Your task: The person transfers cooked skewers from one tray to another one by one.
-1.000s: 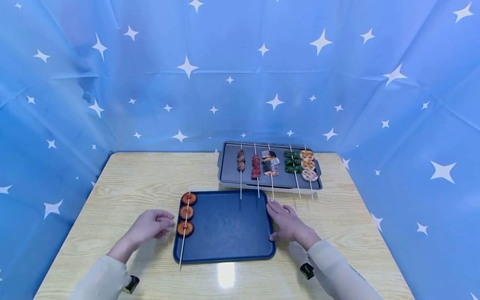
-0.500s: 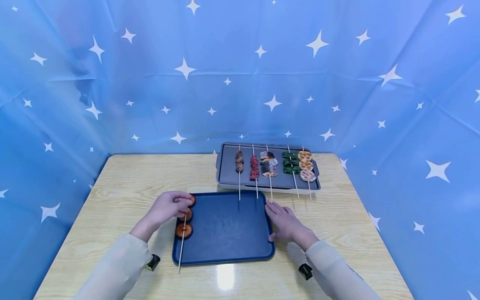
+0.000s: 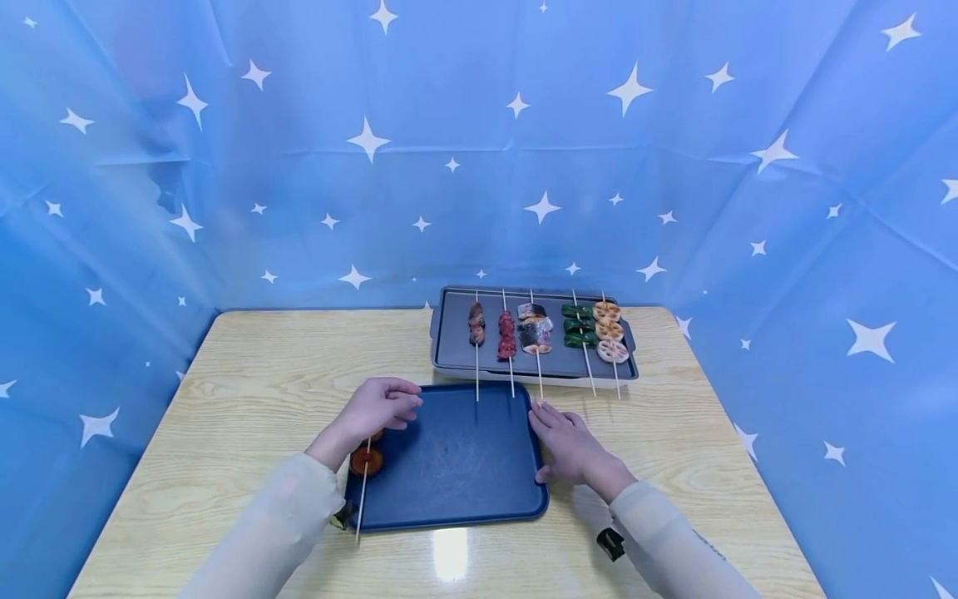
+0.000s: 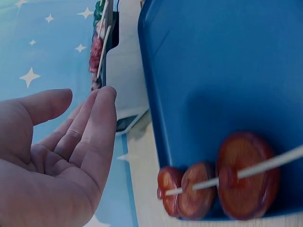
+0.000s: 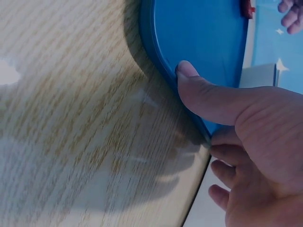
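Observation:
A blue tray [image 3: 456, 457] lies on the table. Along its left side is a skewer of brown round slices [image 4: 246, 177], its stick reaching past the tray's front edge. My left hand [image 3: 382, 408] hovers above the tray's back left part and hides some of the slices in the head view. In the left wrist view that hand holds nothing, its fingers loosely extended. My right hand [image 3: 565, 449] rests at the tray's right edge. Its thumb [image 5: 203, 94] touches the rim, while the other fingers lie farther along that edge.
Behind the tray stands a grey grill pan [image 3: 494, 362] on a pale base. Across it lie a brown meat skewer [image 3: 476, 324], a red meat skewer [image 3: 506, 337], a fish skewer [image 3: 535, 333], a green pepper skewer [image 3: 579, 326] and a lotus root skewer [image 3: 609, 333]. A blue starry curtain [image 3: 419, 183] surrounds the table.
My left hand has moved from beside the tray's left edge, up and right across the slices, to above the tray. The right hand has stayed at the tray's edge.

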The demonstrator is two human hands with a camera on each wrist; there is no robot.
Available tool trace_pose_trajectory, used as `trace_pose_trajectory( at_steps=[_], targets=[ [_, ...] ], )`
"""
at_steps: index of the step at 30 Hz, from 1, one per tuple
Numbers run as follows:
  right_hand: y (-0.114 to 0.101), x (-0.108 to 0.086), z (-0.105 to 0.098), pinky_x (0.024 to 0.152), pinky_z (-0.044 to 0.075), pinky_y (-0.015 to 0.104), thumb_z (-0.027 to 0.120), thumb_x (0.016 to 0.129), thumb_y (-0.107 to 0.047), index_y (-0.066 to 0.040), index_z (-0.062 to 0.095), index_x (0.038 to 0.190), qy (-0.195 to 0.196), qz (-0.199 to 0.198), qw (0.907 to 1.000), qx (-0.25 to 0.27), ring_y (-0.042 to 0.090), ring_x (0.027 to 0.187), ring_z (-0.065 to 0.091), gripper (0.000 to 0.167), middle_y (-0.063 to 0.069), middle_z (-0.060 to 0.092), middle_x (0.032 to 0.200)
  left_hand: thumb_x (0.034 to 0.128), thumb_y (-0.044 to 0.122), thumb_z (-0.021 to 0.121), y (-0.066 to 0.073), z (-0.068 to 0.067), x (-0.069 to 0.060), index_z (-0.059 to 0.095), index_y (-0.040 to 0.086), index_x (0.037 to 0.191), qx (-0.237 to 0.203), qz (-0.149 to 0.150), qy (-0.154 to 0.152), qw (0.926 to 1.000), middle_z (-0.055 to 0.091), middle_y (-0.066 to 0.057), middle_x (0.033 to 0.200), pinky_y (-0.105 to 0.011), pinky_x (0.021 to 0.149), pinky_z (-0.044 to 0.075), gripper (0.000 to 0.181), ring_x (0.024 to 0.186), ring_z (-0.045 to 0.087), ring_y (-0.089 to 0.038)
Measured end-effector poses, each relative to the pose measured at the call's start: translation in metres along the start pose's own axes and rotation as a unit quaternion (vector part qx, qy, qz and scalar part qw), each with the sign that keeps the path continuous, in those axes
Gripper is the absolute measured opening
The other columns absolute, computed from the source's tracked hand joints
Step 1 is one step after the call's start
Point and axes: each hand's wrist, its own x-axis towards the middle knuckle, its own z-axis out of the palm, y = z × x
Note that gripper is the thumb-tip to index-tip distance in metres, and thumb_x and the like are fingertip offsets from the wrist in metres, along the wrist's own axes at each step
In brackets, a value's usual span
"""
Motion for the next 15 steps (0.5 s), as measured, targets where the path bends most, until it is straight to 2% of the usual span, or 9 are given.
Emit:
trace_pose_trajectory(
  at_steps=[3, 10, 15],
  targets=[
    [-0.001, 0.0, 0.0, 0.117, 0.026, 0.055, 0.084, 0.073, -0.038, 0.001, 0.035, 0.149, 0.0, 0.0, 1.0, -0.002, 0.035, 0.149, 0.023, 0.099, 0.018, 0.028, 0.159, 0.0964, 0.016, 0.06, 0.001, 0.008, 0.005, 0.062, 0.0, 0.124, -0.002, -0.004, -0.007, 1.0, 0.069, -0.02, 0.117, -0.035, 0.075, 0.062, 0.032, 0.09, 0.071, -0.021],
    [-0.002, 0.002, 0.001, 0.118, 0.025, 0.053, 0.085, 0.071, -0.037, 0.003, 0.037, 0.147, 0.002, 0.001, 1.0, -0.008, 0.034, 0.148, 0.025, 0.099, 0.019, 0.029, 0.158, 0.0987, 0.017, 0.056, 0.005, 0.023, 0.014, 0.06, 0.0, 0.127, -0.038, -0.008, -0.033, 0.9987, 0.068, -0.02, 0.12, -0.035, 0.077, 0.061, 0.034, 0.096, 0.071, -0.026],
    [-0.003, 0.003, 0.001, 0.118, 0.025, 0.053, 0.086, 0.069, -0.036, 0.003, 0.037, 0.147, -0.001, 0.005, 0.9999, -0.009, 0.034, 0.148, 0.025, 0.1, 0.02, 0.029, 0.158, 0.0993, 0.017, 0.055, 0.007, 0.035, 0.021, 0.058, -0.001, 0.129, -0.047, -0.013, -0.044, 0.9978, 0.067, -0.02, 0.121, -0.034, 0.077, 0.061, 0.036, 0.091, 0.071, -0.02]
  ],
)
